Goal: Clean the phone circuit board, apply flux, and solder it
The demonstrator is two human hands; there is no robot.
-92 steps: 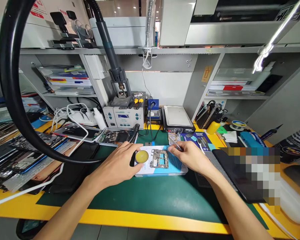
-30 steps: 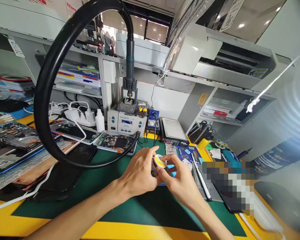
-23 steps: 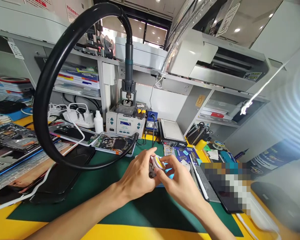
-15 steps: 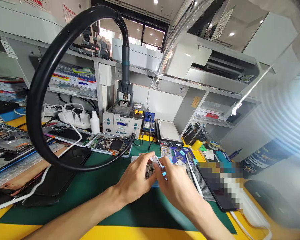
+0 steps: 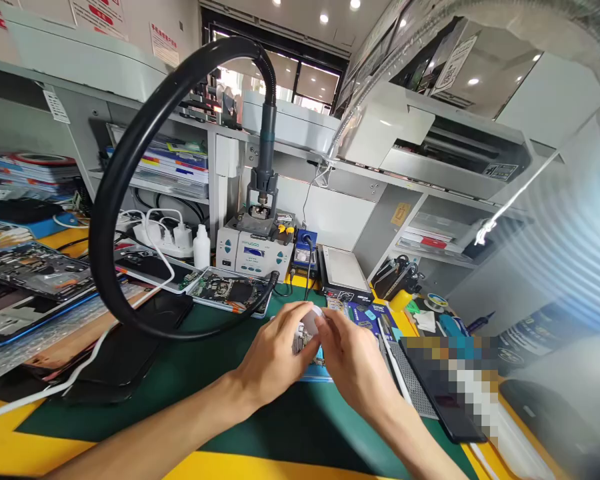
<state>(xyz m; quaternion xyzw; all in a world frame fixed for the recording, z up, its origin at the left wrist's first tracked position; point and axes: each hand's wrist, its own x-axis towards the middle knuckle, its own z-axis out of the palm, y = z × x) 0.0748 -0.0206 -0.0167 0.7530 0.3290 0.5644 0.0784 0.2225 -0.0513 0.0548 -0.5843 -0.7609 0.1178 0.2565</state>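
Over the middle of the green mat (image 5: 220,393), my left hand (image 5: 270,353) is closed round a small circuit board (image 5: 299,339) with metallic parts. Its fingers and palm hide much of the board. A thin white piece (image 5: 309,321) stands up from the board, between both hands. My right hand (image 5: 357,357) is closed with its thumb and fingertips on the white piece's edge. What else lies under those fingertips is hidden. Below the hands, part of a blue block or tray (image 5: 316,378) shows on the mat.
A thick black hose (image 5: 103,227) loops on the left from the hot-air station (image 5: 253,250). Behind the hands lies an opened device (image 5: 227,290). Dark phones (image 5: 130,347) rest at left. A white pen-like tool (image 5: 396,367), a grey perforated plate (image 5: 423,387) and a dark phone (image 5: 445,400) lie at right.
The whole view has shifted slightly to the left and up. The white piece has turned and shows a broader face. Both hands stay close together round the board.
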